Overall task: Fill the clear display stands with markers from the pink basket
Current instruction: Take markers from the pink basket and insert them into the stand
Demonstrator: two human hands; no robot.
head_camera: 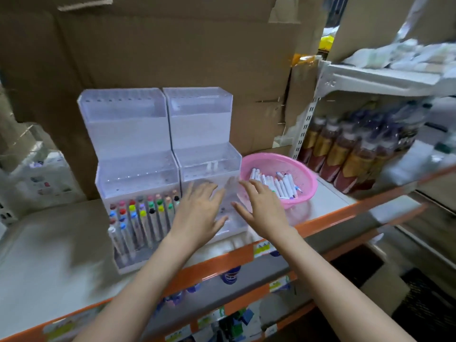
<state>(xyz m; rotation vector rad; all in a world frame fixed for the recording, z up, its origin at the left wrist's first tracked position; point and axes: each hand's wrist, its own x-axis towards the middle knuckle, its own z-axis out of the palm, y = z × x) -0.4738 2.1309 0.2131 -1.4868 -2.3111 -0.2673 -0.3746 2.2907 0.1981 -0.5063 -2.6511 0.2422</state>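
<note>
White cylindrical markers [281, 185] slant upper-left in the round pink basket [299, 199]; left hand [199, 211] and right hand [261, 208] spread flat, empty.

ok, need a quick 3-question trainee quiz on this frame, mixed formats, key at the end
1. True or false: the pink basket stands to the right of the right stand.
2. Which holds rows of coloured-cap markers in its front tier? A) left stand B) right stand C) pink basket
3. Short answer: is the left hand or the right hand gripping a marker?

Key: 1 true; 2 A; 3 no, both hands are open and empty.
</note>
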